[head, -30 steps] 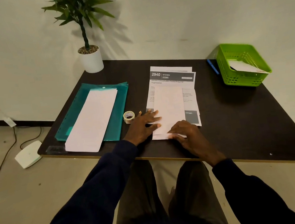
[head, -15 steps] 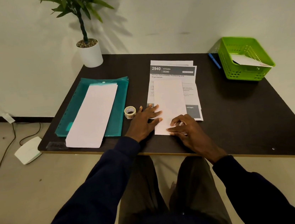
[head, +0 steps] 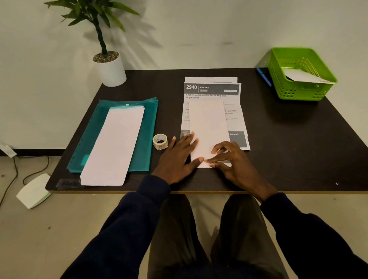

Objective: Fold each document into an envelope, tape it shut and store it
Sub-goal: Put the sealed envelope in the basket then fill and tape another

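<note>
White paper lies under both hands: a narrow sheet (head: 208,127) set lengthwise on a stack of printed documents (head: 234,114). Whether it is a folded document or an envelope I cannot tell. The left hand (head: 178,156) lies flat with straight fingers on the sheet's left edge, gripping nothing, probably pinning the paper so it will not slide. The right hand (head: 234,163) covers the near end with arched fingers, tips down on the paper. It looks like work on a crease or flap, but it could be pinching that edge or only pressing it.

Just left of the left hand stands a tape roll (head: 160,141), within easy reach for sealing. Further left, more long white sheets (head: 114,145) rest on a teal folder (head: 141,130). Well off to the right of the right hand sits a green basket (head: 273,75) holding some paper, likely the store, with a blue pen (head: 263,76) beside it.

All this sits on a dark table (head: 294,139) pushed against a pale wall, with a potted plant (head: 110,69) at its far-left corner. On the beige floor beside it lie a white box (head: 33,190) and a cable.
</note>
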